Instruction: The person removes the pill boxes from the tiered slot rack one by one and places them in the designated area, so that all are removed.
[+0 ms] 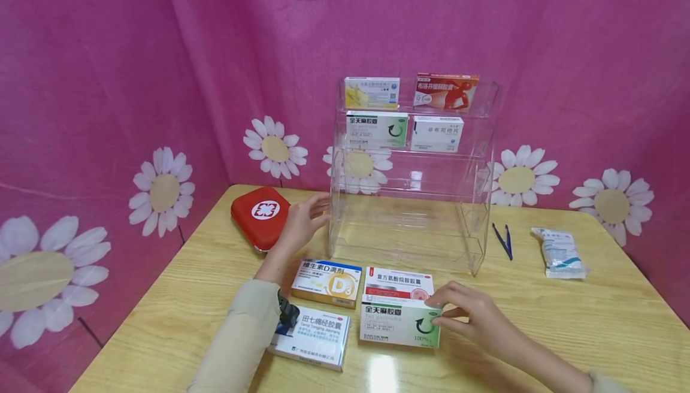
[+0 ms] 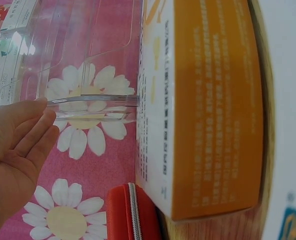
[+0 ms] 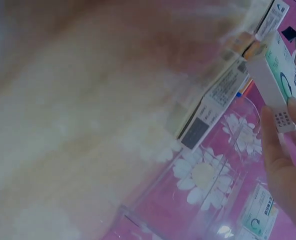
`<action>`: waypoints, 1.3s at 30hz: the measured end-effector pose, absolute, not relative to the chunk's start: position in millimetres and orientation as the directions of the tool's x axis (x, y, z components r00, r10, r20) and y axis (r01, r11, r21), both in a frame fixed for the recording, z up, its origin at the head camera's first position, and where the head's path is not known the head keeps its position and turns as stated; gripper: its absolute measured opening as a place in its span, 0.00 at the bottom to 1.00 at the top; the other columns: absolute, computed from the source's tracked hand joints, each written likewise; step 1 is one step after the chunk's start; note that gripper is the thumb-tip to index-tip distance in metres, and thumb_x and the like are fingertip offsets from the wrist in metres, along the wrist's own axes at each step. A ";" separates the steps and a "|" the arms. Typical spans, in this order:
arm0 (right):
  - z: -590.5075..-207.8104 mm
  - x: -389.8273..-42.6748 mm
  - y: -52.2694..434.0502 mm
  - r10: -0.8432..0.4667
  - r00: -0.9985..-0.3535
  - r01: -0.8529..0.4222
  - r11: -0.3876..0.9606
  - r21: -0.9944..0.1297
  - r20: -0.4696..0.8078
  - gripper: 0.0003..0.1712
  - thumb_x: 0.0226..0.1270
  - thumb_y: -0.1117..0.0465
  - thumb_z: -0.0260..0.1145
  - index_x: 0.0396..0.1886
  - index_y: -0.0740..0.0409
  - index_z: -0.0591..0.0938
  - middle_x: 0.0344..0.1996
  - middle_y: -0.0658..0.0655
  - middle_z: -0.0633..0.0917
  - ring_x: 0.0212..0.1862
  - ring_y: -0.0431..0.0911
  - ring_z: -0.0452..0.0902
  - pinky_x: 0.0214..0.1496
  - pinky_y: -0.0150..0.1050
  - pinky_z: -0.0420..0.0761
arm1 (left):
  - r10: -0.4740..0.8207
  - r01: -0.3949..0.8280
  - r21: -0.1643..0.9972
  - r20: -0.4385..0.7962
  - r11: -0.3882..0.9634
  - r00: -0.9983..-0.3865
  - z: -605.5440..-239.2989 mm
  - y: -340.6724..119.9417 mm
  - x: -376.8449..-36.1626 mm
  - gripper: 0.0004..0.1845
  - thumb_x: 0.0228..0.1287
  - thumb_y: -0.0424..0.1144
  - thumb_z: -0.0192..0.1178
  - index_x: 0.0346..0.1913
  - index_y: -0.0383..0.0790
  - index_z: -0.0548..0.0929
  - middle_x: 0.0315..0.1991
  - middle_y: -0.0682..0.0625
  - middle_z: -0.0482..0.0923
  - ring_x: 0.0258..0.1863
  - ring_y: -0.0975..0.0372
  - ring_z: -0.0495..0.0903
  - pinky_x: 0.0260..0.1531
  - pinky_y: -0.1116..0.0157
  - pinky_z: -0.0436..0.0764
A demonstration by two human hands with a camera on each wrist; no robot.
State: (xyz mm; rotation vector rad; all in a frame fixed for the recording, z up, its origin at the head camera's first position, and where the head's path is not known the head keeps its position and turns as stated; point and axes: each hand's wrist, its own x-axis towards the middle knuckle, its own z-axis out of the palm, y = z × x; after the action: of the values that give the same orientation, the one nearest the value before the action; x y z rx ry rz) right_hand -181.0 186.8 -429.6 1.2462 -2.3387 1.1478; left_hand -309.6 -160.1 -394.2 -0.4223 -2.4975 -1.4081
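Note:
My right hand [image 1: 470, 315] pinches the right end of a green-and-white medicine box [image 1: 398, 327], thumb and fingers on its edges; the right wrist view shows it tilted in the grip. Just behind that box is a red-and-white capsule box [image 1: 398, 278], its lower part hidden. My left hand [image 1: 305, 221], fingers nearly straight, touches the left side of a clear tiered display rack [image 1: 409, 190]. Its upper tiers hold a yellow-and-white box [image 1: 372, 93], a red box [image 1: 446, 92], another green-and-white box [image 1: 376, 130] and a white box [image 1: 436, 134].
Near my left forearm lie an orange-and-white vitamin D box [image 1: 326, 283] and a blue-and-white box [image 1: 318, 340]. A red zipped case [image 1: 259, 219] sits at the back left. Right of the rack are blue tweezers [image 1: 504, 242] and a white packet [image 1: 560, 254].

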 end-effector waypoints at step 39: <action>-442.8 -180.8 181.3 -0.714 -0.674 -0.650 0.450 -0.613 0.190 0.10 0.60 0.62 0.71 0.40 0.61 0.84 0.31 0.52 0.86 0.33 0.27 0.74 0.31 0.27 0.83 | 0.116 0.357 0.776 0.350 0.521 -0.930 -396.5 -159.5 -308.7 0.24 0.61 0.26 0.64 0.61 0.32 0.76 0.55 0.36 0.82 0.56 0.48 0.83 0.58 0.56 0.82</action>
State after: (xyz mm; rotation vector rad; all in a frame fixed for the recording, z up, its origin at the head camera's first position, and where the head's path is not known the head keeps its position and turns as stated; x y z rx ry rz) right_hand -180.8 181.3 -442.8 1.2994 -2.7556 1.0945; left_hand -308.7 -159.5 -396.5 -0.3986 -2.5090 -1.3670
